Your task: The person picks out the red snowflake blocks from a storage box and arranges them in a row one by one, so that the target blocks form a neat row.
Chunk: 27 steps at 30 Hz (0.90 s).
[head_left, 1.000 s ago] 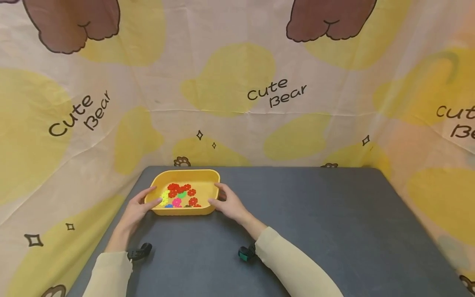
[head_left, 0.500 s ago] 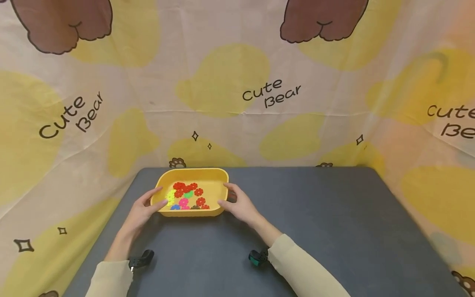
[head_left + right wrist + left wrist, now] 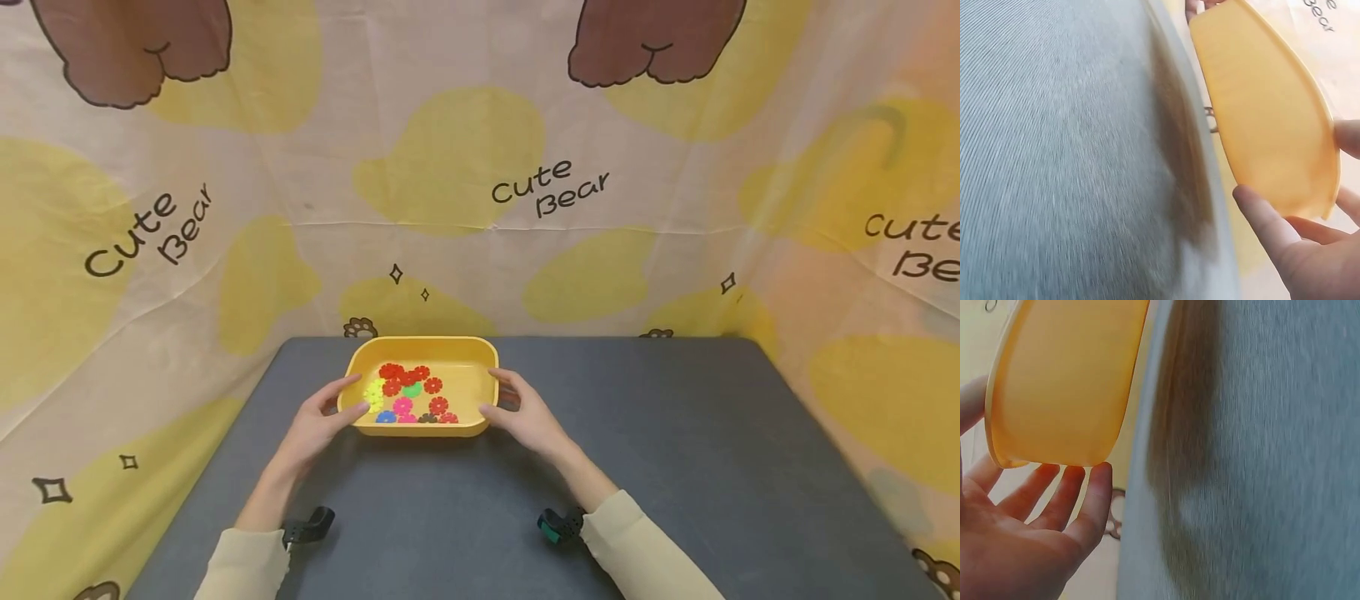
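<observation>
A shallow yellow tray with rounded corners is held between both hands near the far edge of the table. My left hand grips its left end, thumb over the near rim and fingers against the outer wall. At the right end my right hand holds it the same way. Inside lie several small flower-shaped plastic pieces: red ones, yellow ones, pink ones, a green one, a blue one and a dark one. Both wrist views show the tray raised, its shadow on the tabletop.
The dark grey table extends to the right and toward me. Behind and beside it hangs a printed cloth with bears and lettering. A dark strap device sits on the left wrist, another on the right.
Both hands have carried the yellow tray to the right along the far side of the table. The pieces inside have travelled with it, and the grip looks the same.
</observation>
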Each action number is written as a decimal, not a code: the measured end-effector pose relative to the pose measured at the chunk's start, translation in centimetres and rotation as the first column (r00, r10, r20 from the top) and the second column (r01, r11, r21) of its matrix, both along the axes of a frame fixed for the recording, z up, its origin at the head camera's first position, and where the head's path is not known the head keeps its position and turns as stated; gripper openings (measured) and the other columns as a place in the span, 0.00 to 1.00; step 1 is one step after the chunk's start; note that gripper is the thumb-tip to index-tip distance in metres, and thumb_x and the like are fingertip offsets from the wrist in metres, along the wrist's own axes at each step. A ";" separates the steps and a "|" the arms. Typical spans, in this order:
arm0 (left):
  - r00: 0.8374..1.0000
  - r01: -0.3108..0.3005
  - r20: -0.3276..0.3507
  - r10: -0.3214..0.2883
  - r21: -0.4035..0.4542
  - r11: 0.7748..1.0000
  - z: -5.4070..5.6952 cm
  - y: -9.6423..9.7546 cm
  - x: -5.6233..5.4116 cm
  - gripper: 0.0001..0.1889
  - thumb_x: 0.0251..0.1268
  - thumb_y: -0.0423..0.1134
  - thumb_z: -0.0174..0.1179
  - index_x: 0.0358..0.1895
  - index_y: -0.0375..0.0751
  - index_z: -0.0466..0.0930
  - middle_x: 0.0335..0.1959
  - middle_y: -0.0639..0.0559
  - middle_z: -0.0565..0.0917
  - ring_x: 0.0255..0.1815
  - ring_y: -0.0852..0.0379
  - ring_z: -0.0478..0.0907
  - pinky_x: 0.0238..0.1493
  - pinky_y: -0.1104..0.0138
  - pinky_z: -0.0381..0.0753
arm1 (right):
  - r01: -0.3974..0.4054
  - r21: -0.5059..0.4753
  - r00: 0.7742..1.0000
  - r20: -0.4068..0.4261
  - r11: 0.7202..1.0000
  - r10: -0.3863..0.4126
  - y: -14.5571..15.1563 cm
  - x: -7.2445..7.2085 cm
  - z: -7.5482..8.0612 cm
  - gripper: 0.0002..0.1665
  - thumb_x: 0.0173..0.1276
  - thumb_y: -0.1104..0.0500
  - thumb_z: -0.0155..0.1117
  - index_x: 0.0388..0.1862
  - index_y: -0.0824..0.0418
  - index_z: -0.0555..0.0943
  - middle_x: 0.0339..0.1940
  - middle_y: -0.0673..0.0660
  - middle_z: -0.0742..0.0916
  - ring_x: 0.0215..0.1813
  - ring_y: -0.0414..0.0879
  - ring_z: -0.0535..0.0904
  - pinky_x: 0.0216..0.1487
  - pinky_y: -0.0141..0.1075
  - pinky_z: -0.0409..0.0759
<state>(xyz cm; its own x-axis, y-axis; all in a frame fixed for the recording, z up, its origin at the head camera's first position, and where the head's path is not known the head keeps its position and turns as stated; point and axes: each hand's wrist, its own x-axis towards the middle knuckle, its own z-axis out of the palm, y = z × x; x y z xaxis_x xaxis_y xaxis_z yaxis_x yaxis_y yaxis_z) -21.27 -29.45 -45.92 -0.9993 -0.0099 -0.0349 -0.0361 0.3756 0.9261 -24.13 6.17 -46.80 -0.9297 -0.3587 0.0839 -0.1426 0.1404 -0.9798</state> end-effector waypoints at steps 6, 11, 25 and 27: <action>1.000 0.016 -0.017 -0.017 -0.013 1.000 -0.5 2.0 0.0 0.36 0.66 0.50 0.69 0.76 0.46 0.67 0.76 0.40 0.64 0.69 0.42 0.65 0.64 0.54 0.73 | 0.027 0.035 1.000 -0.004 0.999 -0.027 2.4 0.7 0.1 0.40 0.69 0.57 0.72 0.77 0.55 0.66 0.75 0.62 0.71 0.74 0.60 0.69 0.64 0.52 0.77; 0.999 0.026 -0.019 -0.026 -0.004 1.000 -1.2 3.9 0.0 0.36 0.65 0.50 0.70 0.74 0.47 0.69 0.76 0.42 0.65 0.71 0.41 0.64 0.66 0.46 0.71 | 0.025 0.060 1.000 0.004 0.998 -0.026 4.5 1.4 -0.4 0.41 0.69 0.55 0.72 0.77 0.57 0.65 0.76 0.63 0.70 0.75 0.62 0.67 0.65 0.53 0.76; 1.000 0.020 -0.005 -0.020 -0.036 0.999 -3.2 5.5 1.2 0.35 0.62 0.53 0.72 0.72 0.49 0.73 0.74 0.43 0.68 0.72 0.39 0.65 0.66 0.42 0.70 | 0.015 0.028 0.993 0.116 0.999 -0.018 6.2 2.2 -2.1 0.42 0.68 0.61 0.72 0.77 0.60 0.64 0.75 0.65 0.70 0.73 0.62 0.70 0.58 0.46 0.82; 1.000 0.020 -0.002 -0.021 -0.053 0.998 -3.3 5.4 1.5 0.35 0.61 0.54 0.72 0.71 0.50 0.74 0.74 0.43 0.68 0.73 0.39 0.64 0.67 0.40 0.69 | 0.006 0.047 0.993 0.114 0.999 -0.011 6.2 2.4 -2.2 0.42 0.67 0.60 0.73 0.77 0.60 0.65 0.75 0.65 0.70 0.72 0.61 0.72 0.60 0.48 0.81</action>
<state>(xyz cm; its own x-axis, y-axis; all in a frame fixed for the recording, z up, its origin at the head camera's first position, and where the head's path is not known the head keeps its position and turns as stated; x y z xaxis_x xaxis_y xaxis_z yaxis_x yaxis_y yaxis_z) -19.76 -24.05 -49.19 -0.9994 0.0089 -0.0320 -0.0252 0.4249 0.9049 -21.78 12.33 -49.01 -0.9353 -0.3517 -0.0397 -0.0286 0.1870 -0.9820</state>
